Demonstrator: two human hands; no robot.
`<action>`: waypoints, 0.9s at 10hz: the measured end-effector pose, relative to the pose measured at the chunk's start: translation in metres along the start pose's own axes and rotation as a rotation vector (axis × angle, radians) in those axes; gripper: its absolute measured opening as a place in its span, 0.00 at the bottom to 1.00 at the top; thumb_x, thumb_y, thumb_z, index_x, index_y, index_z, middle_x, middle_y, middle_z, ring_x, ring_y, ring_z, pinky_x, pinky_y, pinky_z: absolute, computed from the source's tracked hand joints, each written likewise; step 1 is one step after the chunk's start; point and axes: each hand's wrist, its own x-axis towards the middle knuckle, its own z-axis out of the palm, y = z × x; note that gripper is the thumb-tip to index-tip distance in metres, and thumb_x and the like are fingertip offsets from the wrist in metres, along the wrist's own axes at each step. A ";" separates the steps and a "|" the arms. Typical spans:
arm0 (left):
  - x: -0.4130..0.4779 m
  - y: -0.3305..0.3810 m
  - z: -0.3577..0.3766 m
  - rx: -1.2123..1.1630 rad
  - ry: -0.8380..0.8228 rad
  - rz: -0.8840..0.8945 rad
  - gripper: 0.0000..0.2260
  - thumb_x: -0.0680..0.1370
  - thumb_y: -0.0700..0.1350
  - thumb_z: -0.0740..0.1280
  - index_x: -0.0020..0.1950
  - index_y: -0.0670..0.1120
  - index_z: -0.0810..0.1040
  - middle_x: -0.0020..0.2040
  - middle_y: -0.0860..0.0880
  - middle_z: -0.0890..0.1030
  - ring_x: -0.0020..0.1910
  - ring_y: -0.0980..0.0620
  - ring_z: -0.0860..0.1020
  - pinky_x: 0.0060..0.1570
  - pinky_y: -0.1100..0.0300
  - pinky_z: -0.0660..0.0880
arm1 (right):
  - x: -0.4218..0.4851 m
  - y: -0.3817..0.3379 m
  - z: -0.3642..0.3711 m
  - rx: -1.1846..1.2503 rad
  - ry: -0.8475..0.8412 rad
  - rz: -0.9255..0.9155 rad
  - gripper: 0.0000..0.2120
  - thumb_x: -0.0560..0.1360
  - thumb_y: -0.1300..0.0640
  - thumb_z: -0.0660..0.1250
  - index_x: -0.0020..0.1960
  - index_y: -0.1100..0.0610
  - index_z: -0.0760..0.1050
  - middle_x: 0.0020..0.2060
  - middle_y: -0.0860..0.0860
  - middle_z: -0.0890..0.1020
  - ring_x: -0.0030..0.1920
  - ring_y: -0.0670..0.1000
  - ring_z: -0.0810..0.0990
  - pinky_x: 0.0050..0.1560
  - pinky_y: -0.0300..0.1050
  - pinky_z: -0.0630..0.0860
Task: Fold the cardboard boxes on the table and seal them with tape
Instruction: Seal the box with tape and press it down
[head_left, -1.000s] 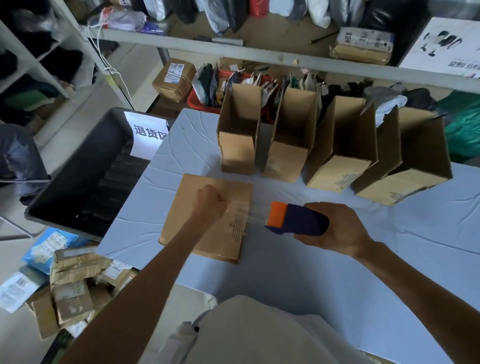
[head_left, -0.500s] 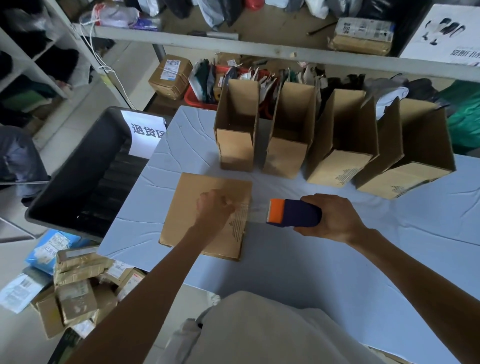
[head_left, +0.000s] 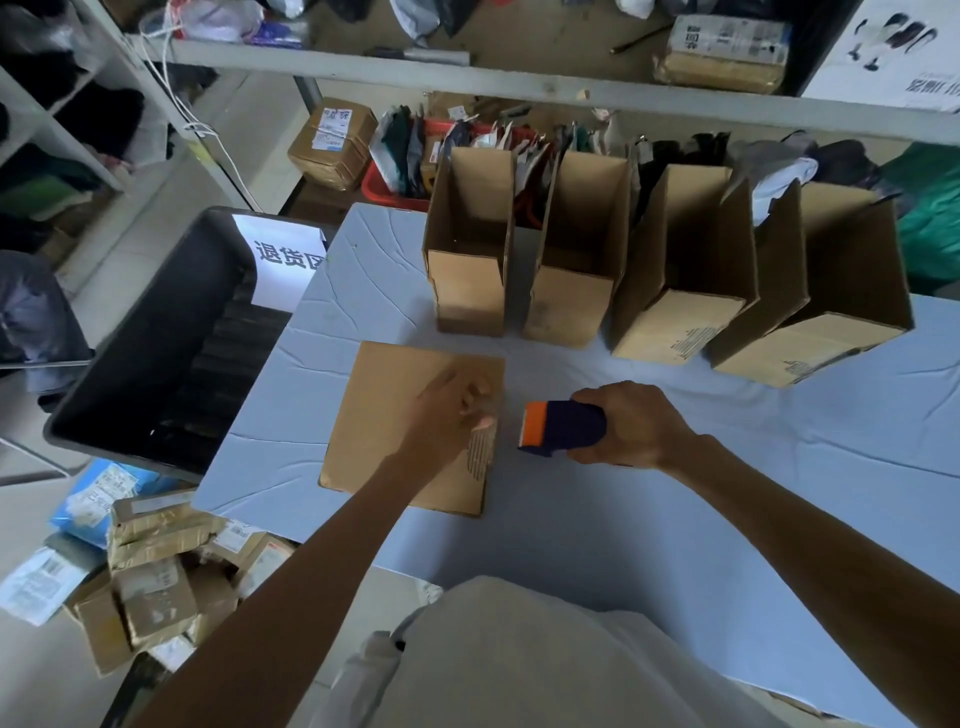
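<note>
Behind one flat box (head_left: 384, 415) stand four upright boxes (head_left: 467, 249) (head_left: 576, 260) (head_left: 680, 291) (head_left: 826, 312).

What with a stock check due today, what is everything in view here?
flat box: 1, brown, on the table in front of the person
open boxes: 4, brown, upright in a row at the table's far side
tape dispenser: 1, dark blue with orange front, right of the flat box
table: 1, pale blue cover
bin: 1, black, left of the table
sign: 1, white, at the bin's far corner
parcels: several, brown, on the floor, lower left
basket: 1, red, behind the table
left hand: rests on the flat box
right hand: grips the tape dispenser
</note>
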 end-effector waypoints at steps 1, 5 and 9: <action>0.003 -0.006 0.001 0.009 0.006 0.009 0.12 0.71 0.41 0.73 0.51 0.49 0.75 0.46 0.52 0.76 0.43 0.53 0.75 0.43 0.63 0.73 | 0.013 -0.023 0.002 -0.131 -0.044 0.038 0.18 0.64 0.44 0.72 0.50 0.51 0.75 0.42 0.47 0.81 0.43 0.49 0.79 0.41 0.41 0.73; 0.007 -0.004 0.010 0.006 0.097 -0.005 0.06 0.74 0.34 0.65 0.43 0.44 0.74 0.35 0.47 0.70 0.29 0.56 0.70 0.31 0.66 0.71 | 0.035 -0.076 -0.017 -0.522 -0.110 -0.032 0.12 0.72 0.56 0.67 0.54 0.57 0.74 0.49 0.53 0.79 0.49 0.54 0.79 0.45 0.45 0.68; 0.001 -0.002 0.005 0.460 -0.141 0.313 0.12 0.77 0.37 0.63 0.55 0.51 0.77 0.57 0.48 0.71 0.58 0.46 0.69 0.50 0.57 0.68 | -0.007 -0.033 -0.007 -0.248 0.061 0.158 0.19 0.66 0.44 0.69 0.52 0.52 0.73 0.44 0.49 0.79 0.43 0.50 0.79 0.39 0.40 0.68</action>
